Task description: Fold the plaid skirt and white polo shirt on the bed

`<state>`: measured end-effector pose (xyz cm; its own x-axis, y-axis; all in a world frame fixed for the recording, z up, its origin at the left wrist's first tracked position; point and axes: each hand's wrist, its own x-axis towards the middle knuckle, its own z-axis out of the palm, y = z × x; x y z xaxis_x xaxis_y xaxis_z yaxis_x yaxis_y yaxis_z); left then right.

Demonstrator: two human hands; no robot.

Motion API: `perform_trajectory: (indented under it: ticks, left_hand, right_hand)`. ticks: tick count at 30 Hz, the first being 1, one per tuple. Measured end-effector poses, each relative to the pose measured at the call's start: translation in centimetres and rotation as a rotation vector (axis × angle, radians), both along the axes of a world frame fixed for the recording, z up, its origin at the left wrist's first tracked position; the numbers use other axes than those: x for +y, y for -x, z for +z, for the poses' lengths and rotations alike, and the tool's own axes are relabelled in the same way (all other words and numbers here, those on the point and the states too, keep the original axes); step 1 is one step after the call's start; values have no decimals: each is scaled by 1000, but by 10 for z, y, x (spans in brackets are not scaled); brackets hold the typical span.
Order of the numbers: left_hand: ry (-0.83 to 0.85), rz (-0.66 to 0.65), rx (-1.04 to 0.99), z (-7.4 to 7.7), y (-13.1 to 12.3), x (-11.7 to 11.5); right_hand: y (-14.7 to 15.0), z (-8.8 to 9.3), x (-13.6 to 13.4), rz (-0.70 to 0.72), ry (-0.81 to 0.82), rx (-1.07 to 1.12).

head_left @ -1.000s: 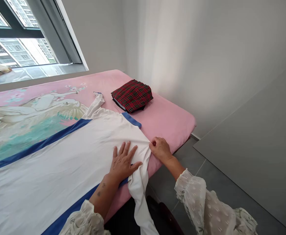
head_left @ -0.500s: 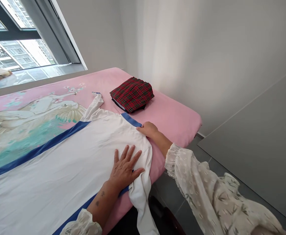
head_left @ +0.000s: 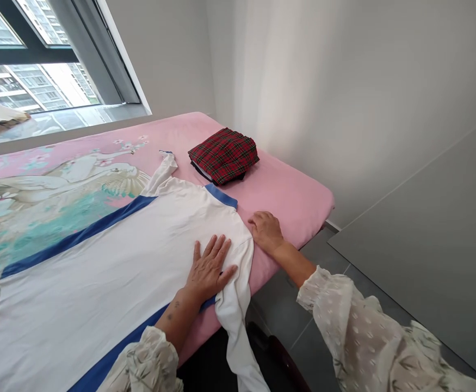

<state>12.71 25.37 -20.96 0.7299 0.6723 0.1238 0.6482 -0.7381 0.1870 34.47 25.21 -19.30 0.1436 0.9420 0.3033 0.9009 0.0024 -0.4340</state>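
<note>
A white garment with blue side stripes (head_left: pixel 111 267) lies spread flat across the pink bed sheet (head_left: pixel 290 198). My left hand (head_left: pixel 209 267) presses flat on it near its right shoulder, fingers spread. My right hand (head_left: pixel 266 231) rests on the sheet at the garment's shoulder edge, fingers curled down against the cloth; whether it pinches the fabric I cannot tell. One white sleeve (head_left: pixel 238 332) hangs off the bed's near edge. The other sleeve (head_left: pixel 162 174) lies on the far side.
A folded red tartan garment (head_left: pixel 223 154) sits near the bed's far right corner. The sheet carries a white bird print (head_left: pixel 70 179) on the left. A window (head_left: pixel 37 71) is behind the bed, a grey wall to the right, and grey floor tiles (head_left: pixel 405 256) below.
My right hand slid from the shoulder edge up toward the blue collar band, then came back down along the edge. The left hand stayed pressed in place.
</note>
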Motion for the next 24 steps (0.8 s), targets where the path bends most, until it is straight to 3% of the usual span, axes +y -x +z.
perform_trajectory:
  ticks: [3, 7, 10, 13, 16, 19, 22, 24]
  left_hand:
    - [81, 26, -9, 5, -1, 4]
    - [168, 55, 8, 14, 15, -3]
    - [70, 69, 46, 13, 44, -26]
    - [-20, 98, 51, 9, 70, -47]
    - [-12, 128, 15, 13, 83, -50]
    - [2, 228, 16, 23, 79, -43]
    - [22, 356, 56, 27, 60, -52]
    - [43, 355, 53, 24, 43, -71]
  right_hand:
    - [18, 8, -3, 48, -22, -34]
    - [38, 3, -10, 242, 187, -121]
    - [25, -11, -33, 128, 267, -112]
    - [9, -21, -76, -15, 121, -59]
    - [17, -22, -126, -105, -68, 113]
    - [46, -21, -156, -104, -46, 327]
    - [73, -24, -156, -117, 62, 425]
    - [80, -31, -150, -135, 81, 442]
